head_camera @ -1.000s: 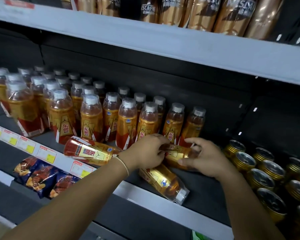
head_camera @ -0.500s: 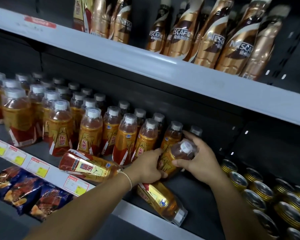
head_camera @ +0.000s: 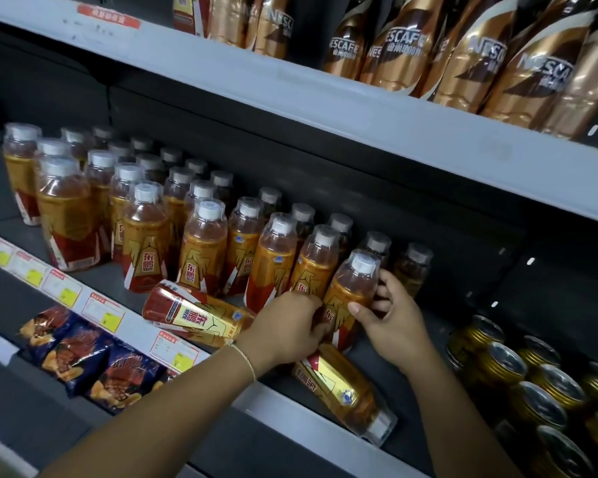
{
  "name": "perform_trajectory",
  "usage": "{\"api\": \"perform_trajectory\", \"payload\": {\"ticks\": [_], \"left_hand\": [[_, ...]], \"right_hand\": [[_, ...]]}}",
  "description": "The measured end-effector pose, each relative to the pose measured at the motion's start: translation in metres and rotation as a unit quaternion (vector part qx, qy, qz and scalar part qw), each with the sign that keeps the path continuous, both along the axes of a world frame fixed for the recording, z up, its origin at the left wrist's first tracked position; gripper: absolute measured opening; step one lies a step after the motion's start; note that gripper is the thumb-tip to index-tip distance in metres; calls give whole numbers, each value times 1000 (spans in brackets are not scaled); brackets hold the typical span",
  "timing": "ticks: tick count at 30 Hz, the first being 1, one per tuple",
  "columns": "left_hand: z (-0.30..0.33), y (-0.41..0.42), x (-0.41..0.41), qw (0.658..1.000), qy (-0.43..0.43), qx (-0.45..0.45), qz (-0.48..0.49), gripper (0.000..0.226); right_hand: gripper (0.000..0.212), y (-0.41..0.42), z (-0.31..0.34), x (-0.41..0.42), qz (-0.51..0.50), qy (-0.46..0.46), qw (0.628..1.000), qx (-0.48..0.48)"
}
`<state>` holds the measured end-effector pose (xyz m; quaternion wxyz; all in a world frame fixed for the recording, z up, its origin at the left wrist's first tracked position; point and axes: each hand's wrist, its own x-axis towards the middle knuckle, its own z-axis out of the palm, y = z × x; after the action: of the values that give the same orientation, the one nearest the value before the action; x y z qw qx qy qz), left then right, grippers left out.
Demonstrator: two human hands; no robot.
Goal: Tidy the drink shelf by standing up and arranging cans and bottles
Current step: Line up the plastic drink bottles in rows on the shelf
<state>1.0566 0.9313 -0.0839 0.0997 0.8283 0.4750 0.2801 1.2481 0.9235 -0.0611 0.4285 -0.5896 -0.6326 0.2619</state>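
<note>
Amber plastic drink bottle with white cap and gold-red label (head_camera: 351,294) stands nearly upright at the right end of the front row, gripped between both hands. Left hand (head_camera: 289,327) curls round its lower label, fingertips hidden behind it. Right hand (head_camera: 392,317) wraps the other side, thumb on the label. Just below the left hand, a second identical bottle lying flat (head_camera: 342,391) points cap-outward; its base is covered by the wrist. A third toppled bottle (head_camera: 195,313) lies left of that hand. Gold-rimmed cans (head_camera: 518,377) right of the right hand are cut off by the frame.

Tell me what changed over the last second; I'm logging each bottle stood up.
The bottle between both hands went from lying on the shelf to upright at the front row's right end; the left hand and right hand still grip it. The two fallen bottles stayed lying.
</note>
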Motion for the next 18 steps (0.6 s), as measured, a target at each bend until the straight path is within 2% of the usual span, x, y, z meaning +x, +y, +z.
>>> {"api": "perform_trajectory", "payload": {"ticks": [3, 8, 11, 14, 18], "left_hand": [[1, -4, -12, 997, 46, 38, -47, 27], [1, -8, -25, 984, 92, 15, -149, 65], [-1, -7, -24, 978, 135, 28, -155, 78], [-8, -7, -22, 975, 155, 50, -151, 83], [-17, -6, -22, 978, 138, 58, -143, 90]], "right_hand": [[67, 0, -2, -3, -1, -1, 1000, 12], [68, -5, -8, -5, -10, 12, 1000, 25], [70, -11, -11, -2, -16, 14, 1000, 22], [64, -22, -16, 2, -23, 8, 1000, 4], [63, -43, -25, 6, -16, -24, 998, -50]]}}
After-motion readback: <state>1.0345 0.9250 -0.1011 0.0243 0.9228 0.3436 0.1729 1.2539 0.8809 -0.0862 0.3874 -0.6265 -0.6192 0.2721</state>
